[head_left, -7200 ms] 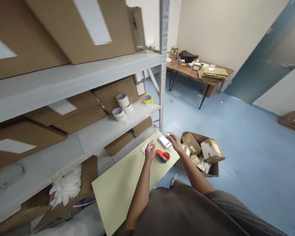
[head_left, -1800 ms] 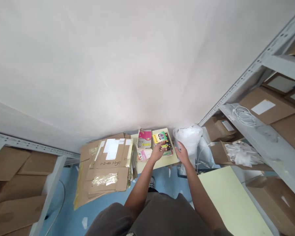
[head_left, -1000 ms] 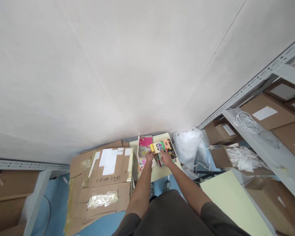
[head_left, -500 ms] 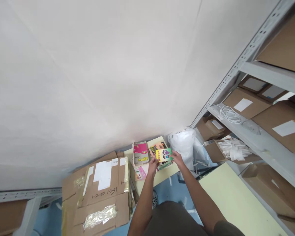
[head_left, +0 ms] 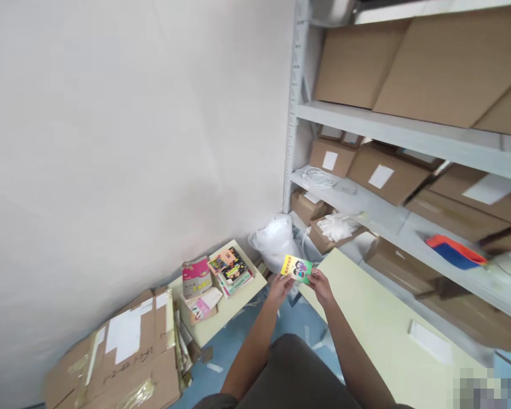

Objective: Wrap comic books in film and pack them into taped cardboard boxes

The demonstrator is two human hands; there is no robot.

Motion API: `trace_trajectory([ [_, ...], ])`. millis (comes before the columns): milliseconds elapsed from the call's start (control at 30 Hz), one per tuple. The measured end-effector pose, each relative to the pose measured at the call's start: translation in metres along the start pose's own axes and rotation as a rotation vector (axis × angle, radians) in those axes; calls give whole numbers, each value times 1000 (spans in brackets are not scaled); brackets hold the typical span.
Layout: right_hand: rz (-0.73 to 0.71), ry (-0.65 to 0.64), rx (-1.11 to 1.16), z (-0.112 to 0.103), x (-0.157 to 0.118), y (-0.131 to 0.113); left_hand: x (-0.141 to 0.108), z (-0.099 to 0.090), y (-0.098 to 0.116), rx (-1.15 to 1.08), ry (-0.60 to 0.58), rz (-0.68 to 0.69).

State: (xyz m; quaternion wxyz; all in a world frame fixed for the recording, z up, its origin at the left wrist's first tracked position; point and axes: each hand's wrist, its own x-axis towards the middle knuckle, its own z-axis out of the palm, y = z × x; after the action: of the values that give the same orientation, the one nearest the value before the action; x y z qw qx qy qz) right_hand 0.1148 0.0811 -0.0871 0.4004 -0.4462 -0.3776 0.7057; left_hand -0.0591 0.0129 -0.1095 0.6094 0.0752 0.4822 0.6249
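Observation:
Between my two hands is a small yellow and green booklet (head_left: pixel 297 268) with cartoon children on its cover. My left hand (head_left: pixel 281 287) grips its left lower edge, and my right hand (head_left: pixel 321 285) grips its right edge. The booklet is in the air between two pale yellow tabletops. On the left tabletop (head_left: pixel 225 325) lie a pink and grey book (head_left: pixel 197 277), a pink-patterned booklet (head_left: pixel 202 305) and a stack of colourful books (head_left: pixel 232 267). The right tabletop (head_left: pixel 366 318) carries a small white flat block (head_left: pixel 430 342).
Flattened cardboard (head_left: pixel 128 346) leans at the lower left. A white plastic bag (head_left: pixel 273 241) stands in the corner. Grey metal shelving (head_left: pixel 392 221) on the right holds cardboard boxes (head_left: pixel 387 170), a white cable coil (head_left: pixel 318 177) and an orange and blue tray (head_left: pixel 455 251). Paper scraps litter the blue floor.
My view has turned right. Both hands have carried the booklet away from above the book stack, rightward past the left tabletop's edge. More of the shelving and right tabletop shows.

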Motion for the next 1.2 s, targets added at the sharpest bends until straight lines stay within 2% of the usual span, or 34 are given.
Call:
trace_trajectory([
  [167, -95, 205, 108, -111, -46, -24, 0, 116, -80, 133, -118, -73],
  [333, -173, 401, 148, -198, -92, -47, -7, 208, -151, 228, -152, -88],
  [467, -191, 561, 198, -258, -128, -69, -20, 262, -184, 355, -335, -119],
  [567, -167, 583, 244, -285, -151, -76, -29, 284, -188, 496, -523, -128],
  [700, -190, 483, 262, -287, -160, -74, -28, 297, -173, 627, -693, -109],
  [833, -298, 533, 352, -268, -146, -76, -15, 297, -150, 691, -726, -95],
  [967, -296, 538, 367, -248, -130, -89, 9, 293, -129, 758, -752, -80],
  [1033, -282, 529, 343, -241, -124, -97, 22, 293, -119, 770, -715, 9],
  [1133, -310, 576, 316, -232, -116, -107, 32, 298, -104, 861, -620, 212],
  [1200, -354, 606, 271, -224, -108, -112, 29, 304, -97, 919, -656, 292],
])
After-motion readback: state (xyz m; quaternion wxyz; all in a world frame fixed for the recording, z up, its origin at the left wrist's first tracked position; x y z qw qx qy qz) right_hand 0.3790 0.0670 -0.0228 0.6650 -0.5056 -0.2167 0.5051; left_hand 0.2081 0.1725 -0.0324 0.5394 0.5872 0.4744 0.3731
